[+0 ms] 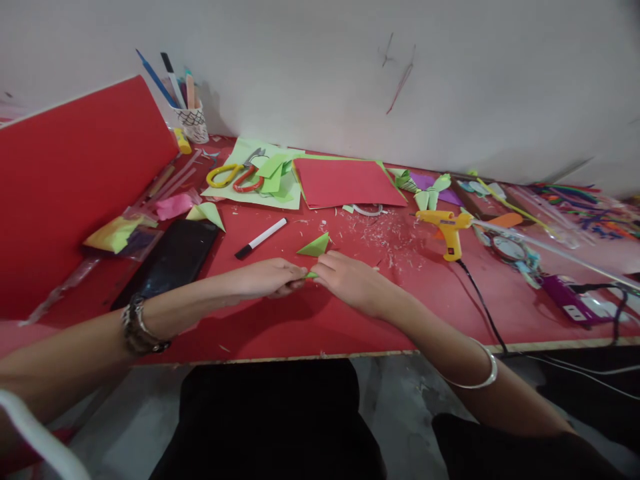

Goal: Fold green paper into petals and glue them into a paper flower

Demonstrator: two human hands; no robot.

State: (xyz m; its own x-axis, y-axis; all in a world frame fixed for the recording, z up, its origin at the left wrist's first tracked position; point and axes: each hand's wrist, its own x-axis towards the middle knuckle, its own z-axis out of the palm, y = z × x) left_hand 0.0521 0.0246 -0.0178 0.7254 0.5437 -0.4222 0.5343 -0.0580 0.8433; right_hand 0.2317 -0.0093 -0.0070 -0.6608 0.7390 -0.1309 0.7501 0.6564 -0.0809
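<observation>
A red bench point(350, 327) runs along the wall, its front edge pale and rough. Directly on it, at the middle, are a green folded paper piece point(315, 246) and a white marker point(265, 236) with a black cap; paper scraps point(385, 230) litter the surface just beyond. Farther back, pale green paper point(290, 198) lies under scissors point(237, 177) and green strips, beside red sheets point(345, 181). On the left sit a black phone-like slab point(175, 257), a pink packet point(173, 206) and a patterned cup point(193, 125) of pens. On the right are a yellow glue gun point(447, 230), a purple power strip point(575, 300) and colourful pipe cleaners point(595, 210).
</observation>
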